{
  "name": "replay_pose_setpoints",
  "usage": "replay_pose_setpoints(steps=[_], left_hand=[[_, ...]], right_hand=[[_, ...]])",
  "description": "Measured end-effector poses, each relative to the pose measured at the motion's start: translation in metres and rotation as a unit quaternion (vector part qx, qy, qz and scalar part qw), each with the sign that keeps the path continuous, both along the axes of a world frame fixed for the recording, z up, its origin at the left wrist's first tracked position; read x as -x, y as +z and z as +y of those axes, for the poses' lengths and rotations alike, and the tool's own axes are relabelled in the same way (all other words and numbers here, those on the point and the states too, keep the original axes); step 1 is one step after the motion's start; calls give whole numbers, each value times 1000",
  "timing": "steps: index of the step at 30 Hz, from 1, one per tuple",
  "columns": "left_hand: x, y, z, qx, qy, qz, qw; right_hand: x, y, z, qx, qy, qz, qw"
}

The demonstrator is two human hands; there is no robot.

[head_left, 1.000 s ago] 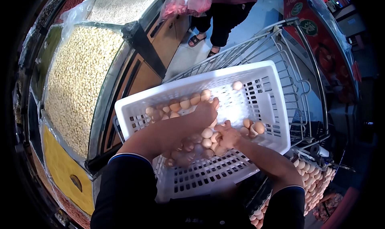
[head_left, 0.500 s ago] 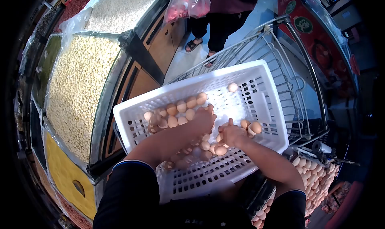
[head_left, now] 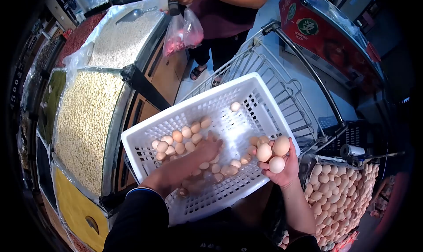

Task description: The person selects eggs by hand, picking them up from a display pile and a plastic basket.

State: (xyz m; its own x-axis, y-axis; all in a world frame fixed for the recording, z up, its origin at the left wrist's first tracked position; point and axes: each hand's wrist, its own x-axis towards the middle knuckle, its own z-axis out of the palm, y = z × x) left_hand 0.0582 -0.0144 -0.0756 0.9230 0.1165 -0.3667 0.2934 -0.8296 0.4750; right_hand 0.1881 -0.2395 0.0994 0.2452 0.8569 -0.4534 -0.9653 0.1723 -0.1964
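A white plastic basket [head_left: 263, 85] with slotted walls holds several brown eggs [head_left: 178, 136], mostly in its left and near parts. One lone egg [head_left: 235, 106] lies toward the far right corner. My left hand [head_left: 208, 149] reaches down among the eggs; its fingertips are blurred and partly hidden, so a hold cannot be made out. Raised at the basket's right edge, my right hand [head_left: 285, 172] is palm up, its fingers around three eggs [head_left: 276, 164].
The basket rests over a metal shopping cart [head_left: 288, 82]. A big heap of eggs [head_left: 331, 194] lies at the lower right. Bins of pale beans [head_left: 88, 128] and other dry goods line the left. Ahead, a person [head_left: 231, 18] holds a plastic bag [head_left: 183, 33].
My right hand has risen out of the basket, moved right and turned palm up with three eggs. My left hand has shifted left and down. The person's bag has moved left in view.
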Motion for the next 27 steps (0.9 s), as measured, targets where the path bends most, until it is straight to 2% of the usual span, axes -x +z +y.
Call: replay_pose_setpoints(steps=[5,8,11,14,17,18,20,21,24,26,27], left_hand=[[-4,-1,15,118,13,56,991],[-8,3,19,105,-29,57,992],[-16,13,12,20,-5,90,996],[-24,18,13,46,-3,130,990],[-28,7,25,63,-60,85,993],[-27,18,30,192,18,90,977],[-23,45,44,424,170,92,885],[-26,53,48,556,212,85,799],[-35,120,42,796,117,12,594],[-43,165,12,875,-9,-57,480],[-43,184,-3,888,-40,-62,455]], right_hand=[[13,12,-27,-39,-25,21,999],[20,19,-44,-4,-45,-8,999],[30,25,-57,0,-66,-5,998],[40,26,-70,8,-87,-4,996],[46,26,-82,31,-97,0,995],[48,27,-87,37,-101,1,994],[52,31,-93,40,-111,3,993],[54,35,-95,35,-118,7,992],[66,39,-112,13,-141,12,990],[76,44,-124,6,-162,14,987],[81,45,-132,3,-171,17,985]])
